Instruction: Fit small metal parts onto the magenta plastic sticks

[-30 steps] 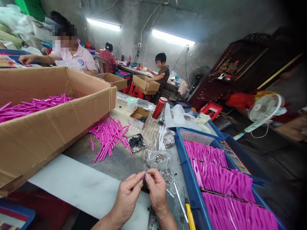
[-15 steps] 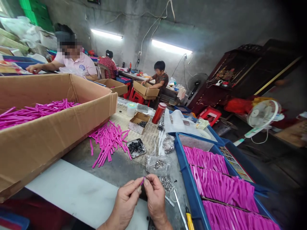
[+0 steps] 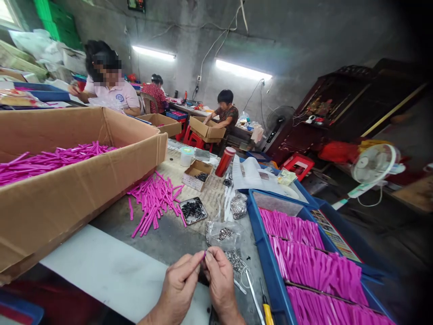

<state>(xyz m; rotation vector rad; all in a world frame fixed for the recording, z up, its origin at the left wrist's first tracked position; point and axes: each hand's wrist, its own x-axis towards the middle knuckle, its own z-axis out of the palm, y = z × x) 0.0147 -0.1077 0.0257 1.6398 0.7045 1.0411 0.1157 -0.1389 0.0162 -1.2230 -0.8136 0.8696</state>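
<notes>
My left hand (image 3: 179,284) and my right hand (image 3: 220,280) meet fingertip to fingertip above the bench front. Both are closed in a pinch on a magenta plastic strip (image 3: 204,254); only a bit of it shows, the rest hidden by fingers. Ahead of them lies a loose pile of magenta strips (image 3: 155,203), beside a small tray of black pins or screws (image 3: 193,210). Just past my right hand are a clear bag of small metal washers (image 3: 223,232) and more loose metal pieces (image 3: 234,259).
A large cardboard box (image 3: 77,180) of strips stands at left. At right, a blue crate (image 3: 262,243) holds rows of magenta pieces. Near it lie a yellow-handled screwdriver (image 3: 267,311) and tweezers (image 3: 255,298). A red flask (image 3: 225,162) and small carton (image 3: 194,183) stand farther back. Co-workers sit beyond.
The view has shifted slightly, with the scene a little lower and to the right. My hands keep nearly the same pinch. The co-worker at left has raised a hand and moved their head.
</notes>
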